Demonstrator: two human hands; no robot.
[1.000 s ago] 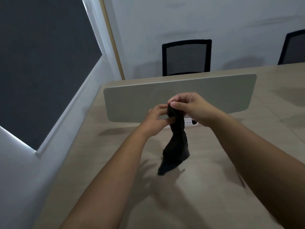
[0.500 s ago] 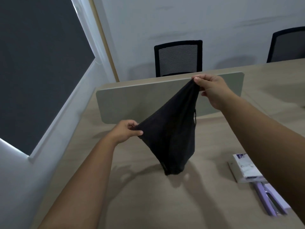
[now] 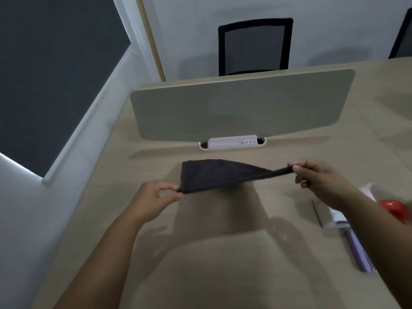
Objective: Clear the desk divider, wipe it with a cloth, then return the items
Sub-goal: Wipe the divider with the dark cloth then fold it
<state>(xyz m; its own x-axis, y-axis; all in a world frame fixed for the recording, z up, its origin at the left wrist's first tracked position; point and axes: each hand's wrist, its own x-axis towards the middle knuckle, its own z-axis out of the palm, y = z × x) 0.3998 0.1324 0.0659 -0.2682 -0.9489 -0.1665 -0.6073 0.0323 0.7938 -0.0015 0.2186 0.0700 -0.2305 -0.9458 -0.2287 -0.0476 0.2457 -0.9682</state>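
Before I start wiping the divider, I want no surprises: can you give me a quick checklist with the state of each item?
1. Divider face bare of items: ok.
2. Cloth held at both ends: ok, left hand and right hand each pinch a corner.
3. Cloth spread out: ok, stretched between the hands.
4. Cloth damp or clean: cannot tell.
5. Removed items out of the way: ok, they lie on the desk at the right, apart from the divider.

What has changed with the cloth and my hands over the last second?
The cloth went from hanging bunched under both hands to being pulled out flat and low over the desk. The left hand moved left and the right hand right, each pinching one end. The divider stands bare as before, and neither hand let go.
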